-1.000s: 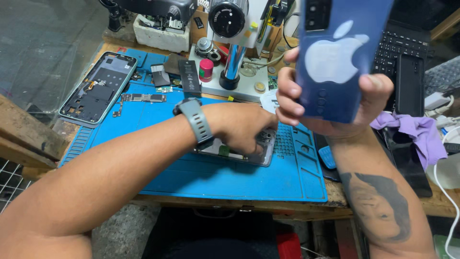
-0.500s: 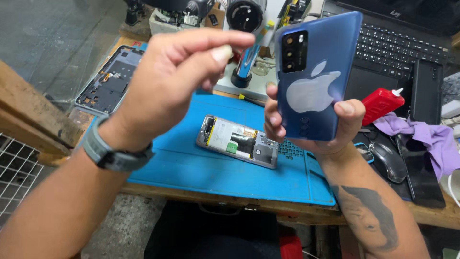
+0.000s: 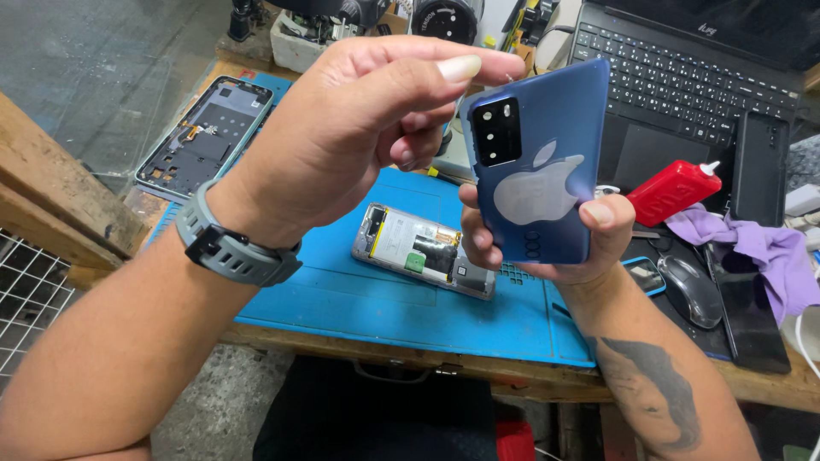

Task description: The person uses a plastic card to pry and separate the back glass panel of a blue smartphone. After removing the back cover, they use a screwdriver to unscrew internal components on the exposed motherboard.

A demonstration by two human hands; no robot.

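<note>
My right hand (image 3: 598,235) holds a blue phone back cover (image 3: 538,162) upright, its black camera block at the upper left and a pale logo sticker in the middle. My left hand (image 3: 367,128), with a grey watch (image 3: 231,248) on its wrist, is raised just left of the cover. Its thumb and fingers are pinched together by the cover's top corner, and I see nothing between them. Below both hands an opened phone (image 3: 423,249) lies on the blue work mat (image 3: 342,299), battery and boards exposed.
A stripped phone frame (image 3: 205,137) lies at the mat's far left. A laptop (image 3: 683,77) stands at the back right, with a red glue bottle (image 3: 670,192), a black phone (image 3: 756,166), a purple cloth (image 3: 760,248) and a mouse (image 3: 692,290) near it. Tools crowd the back edge.
My left hand lifted off the opened phone on the mat and came up beside the cover, fingers pinched. The cover came lower and closer in my right hand.
</note>
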